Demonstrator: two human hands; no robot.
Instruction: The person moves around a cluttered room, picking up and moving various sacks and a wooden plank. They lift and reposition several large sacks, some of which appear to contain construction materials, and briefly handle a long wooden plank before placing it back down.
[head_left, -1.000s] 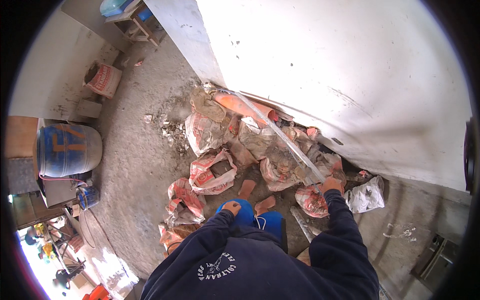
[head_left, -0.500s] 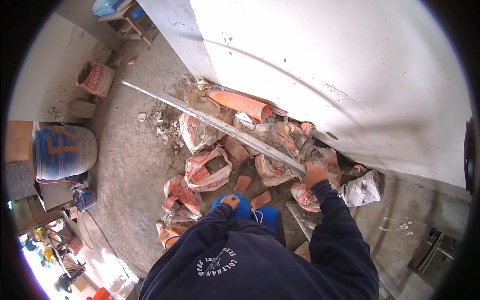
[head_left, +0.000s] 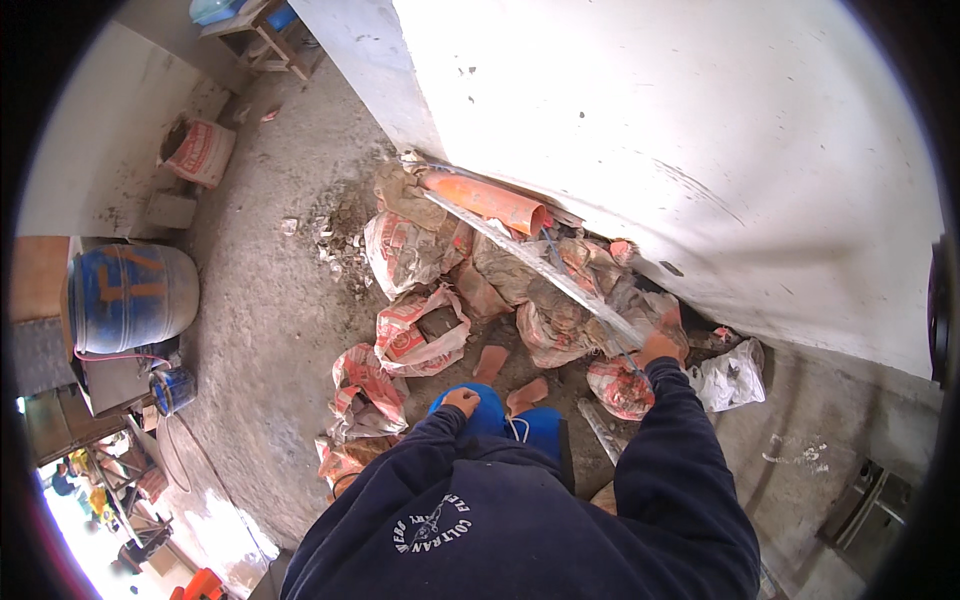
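My right hand [head_left: 662,350] is closed round the near end of a long, straight, whitish-grey bar [head_left: 540,265]. The bar slants away to the far left above a heap of stained red-and-white sacks [head_left: 550,330], its far end beside an orange pipe piece [head_left: 490,203]. Curled into a fist, my left hand [head_left: 461,401] rests over my blue shorts [head_left: 485,412] at the knee; whether anything is inside the fingers is hidden. An open sack [head_left: 424,338] with grey contents stands just beyond my bare feet.
A white wall [head_left: 660,130] rises behind the heap. Crumpled white plastic [head_left: 732,378] lies to the right, another bar [head_left: 600,430] near my right leg. At the left stand a blue drum [head_left: 135,298], a small blue bucket [head_left: 173,391] and a sack [head_left: 200,153]. Rubble [head_left: 335,245] litters the concrete floor.
My right hand has shifted a little to the right with the bar. The bar's far end has swung from over the bare floor at left to beside the orange pipe. My left hand stays put.
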